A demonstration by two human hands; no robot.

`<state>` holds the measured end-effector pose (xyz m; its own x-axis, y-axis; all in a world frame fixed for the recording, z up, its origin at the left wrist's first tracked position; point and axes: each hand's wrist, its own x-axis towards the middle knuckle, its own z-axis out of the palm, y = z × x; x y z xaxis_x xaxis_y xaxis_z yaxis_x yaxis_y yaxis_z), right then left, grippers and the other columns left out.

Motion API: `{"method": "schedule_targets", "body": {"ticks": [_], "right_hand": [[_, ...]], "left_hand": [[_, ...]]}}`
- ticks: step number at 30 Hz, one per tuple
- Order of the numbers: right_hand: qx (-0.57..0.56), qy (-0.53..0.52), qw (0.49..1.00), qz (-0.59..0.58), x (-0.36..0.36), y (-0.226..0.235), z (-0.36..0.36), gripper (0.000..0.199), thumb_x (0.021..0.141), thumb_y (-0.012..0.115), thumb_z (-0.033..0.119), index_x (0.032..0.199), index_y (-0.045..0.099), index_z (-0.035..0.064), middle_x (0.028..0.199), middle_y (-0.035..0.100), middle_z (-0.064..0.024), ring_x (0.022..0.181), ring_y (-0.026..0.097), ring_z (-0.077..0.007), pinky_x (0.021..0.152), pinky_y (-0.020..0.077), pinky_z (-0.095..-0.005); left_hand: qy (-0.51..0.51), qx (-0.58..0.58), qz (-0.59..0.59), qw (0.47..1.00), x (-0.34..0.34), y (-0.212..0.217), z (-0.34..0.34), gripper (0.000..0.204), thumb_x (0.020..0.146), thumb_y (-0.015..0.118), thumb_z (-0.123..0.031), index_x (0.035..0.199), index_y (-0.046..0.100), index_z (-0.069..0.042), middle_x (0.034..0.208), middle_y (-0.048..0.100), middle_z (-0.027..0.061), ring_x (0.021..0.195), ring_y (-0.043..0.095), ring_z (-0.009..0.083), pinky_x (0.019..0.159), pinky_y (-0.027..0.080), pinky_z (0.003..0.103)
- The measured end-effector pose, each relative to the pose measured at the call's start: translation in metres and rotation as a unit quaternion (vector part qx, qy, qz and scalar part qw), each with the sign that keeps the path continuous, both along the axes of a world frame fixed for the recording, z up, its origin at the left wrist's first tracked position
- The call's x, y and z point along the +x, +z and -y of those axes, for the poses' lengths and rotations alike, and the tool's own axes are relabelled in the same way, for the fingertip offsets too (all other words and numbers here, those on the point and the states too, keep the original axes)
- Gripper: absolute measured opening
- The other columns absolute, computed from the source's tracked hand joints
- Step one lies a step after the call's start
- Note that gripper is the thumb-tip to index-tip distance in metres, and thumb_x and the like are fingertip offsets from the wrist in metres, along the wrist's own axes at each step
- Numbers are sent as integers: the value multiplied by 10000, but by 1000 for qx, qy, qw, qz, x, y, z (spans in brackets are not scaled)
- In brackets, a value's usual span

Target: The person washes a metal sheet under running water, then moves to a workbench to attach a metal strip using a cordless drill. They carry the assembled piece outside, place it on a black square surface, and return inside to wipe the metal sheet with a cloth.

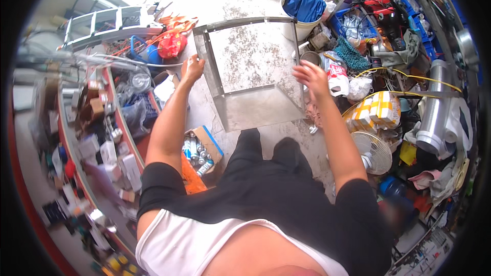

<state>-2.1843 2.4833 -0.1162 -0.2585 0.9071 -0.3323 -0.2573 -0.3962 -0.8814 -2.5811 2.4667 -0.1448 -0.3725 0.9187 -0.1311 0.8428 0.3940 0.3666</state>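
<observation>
Grey metal frame (263, 110) ahead of you at centre, between your hands, bare speckled floor (240, 5) showing through its opening; solid panel on the near side. Your left hand (192, 69) is curled at the frame's left edge; cannot tell whether it pinches the metal. Your right hand (313, 77) is by the right edge, fingers extended and loosely spread; contact unclear. Near left: open carton (217, 146) of cans. Far right: bucket (298, 31) with blue fabric. Right: white fan (375, 149).
</observation>
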Motion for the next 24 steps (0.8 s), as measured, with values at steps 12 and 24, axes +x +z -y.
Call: {"method": "schedule_targets", "body": {"ticks": [12,24], "right_hand": [[-276,-151,938,148,88,-159,-17,315,888,464,152,1159,458,-8,968,601,-124,799,606,-176,700,487,-277],[-394,-81,891,210,136,-243,-91,334,883,478,125,1180,448,-25,993,603,-148,798,612,-178,698,485,-261]], "left_hand": [[-311,-210,-133,917,-38,-128,-273,219,723,508,-144,864,557,16,884,592,244,872,572,377,761,455,445],[-267,-152,-166,937,48,-310,-424,331,809,436,-141,1102,581,-189,912,621,162,864,596,315,746,469,413]]}}
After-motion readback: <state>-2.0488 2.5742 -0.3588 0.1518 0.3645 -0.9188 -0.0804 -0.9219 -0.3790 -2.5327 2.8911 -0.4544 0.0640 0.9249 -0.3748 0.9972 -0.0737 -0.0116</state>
